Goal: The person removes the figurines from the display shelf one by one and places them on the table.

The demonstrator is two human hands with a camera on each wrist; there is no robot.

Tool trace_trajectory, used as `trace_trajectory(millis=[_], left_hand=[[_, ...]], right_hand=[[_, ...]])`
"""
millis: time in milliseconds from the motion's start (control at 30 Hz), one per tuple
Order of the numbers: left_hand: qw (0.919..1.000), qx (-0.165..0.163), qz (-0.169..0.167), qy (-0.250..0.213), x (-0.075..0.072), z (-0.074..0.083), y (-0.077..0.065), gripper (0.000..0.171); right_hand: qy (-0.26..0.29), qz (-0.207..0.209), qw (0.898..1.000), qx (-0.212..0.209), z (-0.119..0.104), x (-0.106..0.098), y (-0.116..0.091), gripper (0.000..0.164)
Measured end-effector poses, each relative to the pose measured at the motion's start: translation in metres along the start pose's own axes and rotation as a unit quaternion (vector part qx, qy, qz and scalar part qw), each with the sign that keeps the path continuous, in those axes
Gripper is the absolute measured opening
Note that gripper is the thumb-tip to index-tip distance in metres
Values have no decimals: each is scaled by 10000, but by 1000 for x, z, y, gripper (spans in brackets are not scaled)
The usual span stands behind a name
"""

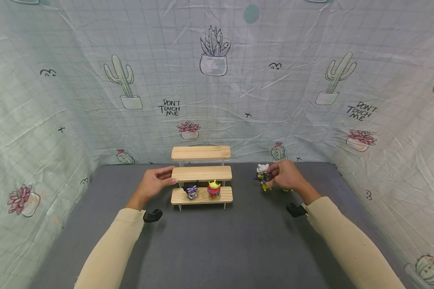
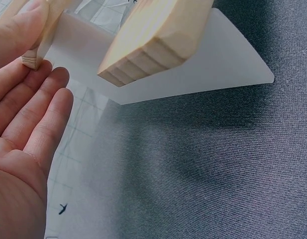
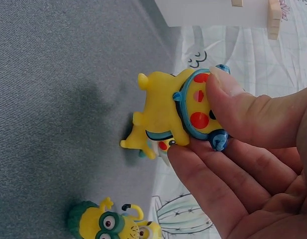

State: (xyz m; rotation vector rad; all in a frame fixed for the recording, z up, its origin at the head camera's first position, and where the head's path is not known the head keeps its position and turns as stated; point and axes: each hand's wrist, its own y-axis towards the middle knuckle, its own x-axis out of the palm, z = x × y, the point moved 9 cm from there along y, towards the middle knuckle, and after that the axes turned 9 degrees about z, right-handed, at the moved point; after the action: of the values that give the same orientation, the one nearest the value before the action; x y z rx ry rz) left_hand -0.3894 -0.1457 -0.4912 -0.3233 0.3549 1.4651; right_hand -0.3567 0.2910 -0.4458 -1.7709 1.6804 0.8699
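Observation:
My left hand (image 1: 153,184) grips the left end of the middle board (image 1: 202,173) of a three-tier wooden shelf, its thumb above and fingertips at the underside. On the bottom board (image 1: 202,200) stand a purple and black figurine (image 1: 192,192) and a red figurine with a yellow-green head (image 1: 214,188). Over at the right, my right hand (image 1: 289,176) pinches a yellow figurine with a blue-rimmed hood and red cheeks (image 3: 160,102) between thumb and fingers. Behind it is another yellow figurine (image 3: 138,141), partly hidden. A white figure's head (image 1: 263,167) shows beside the right fingers.
A green and yellow goggled figurine (image 3: 96,221) and a second yellow goggled one (image 3: 152,230) sit near the right hand. The shelf's top board (image 1: 201,152) bears nothing. Patterned cloth (image 1: 246,100) hangs behind the grey table surface (image 1: 217,249).

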Motion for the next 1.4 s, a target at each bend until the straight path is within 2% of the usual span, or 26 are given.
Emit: trace_trajectory(millis=[600,1400], left_hand=[[9999,-66,26,-135,0,7,-5,64],[9998,63,-7,-207,1,3,-3,62]], right_hand=[[50,36,9997,256,11,3,0,42],[-192,144,9996,127,15,8,1,45]])
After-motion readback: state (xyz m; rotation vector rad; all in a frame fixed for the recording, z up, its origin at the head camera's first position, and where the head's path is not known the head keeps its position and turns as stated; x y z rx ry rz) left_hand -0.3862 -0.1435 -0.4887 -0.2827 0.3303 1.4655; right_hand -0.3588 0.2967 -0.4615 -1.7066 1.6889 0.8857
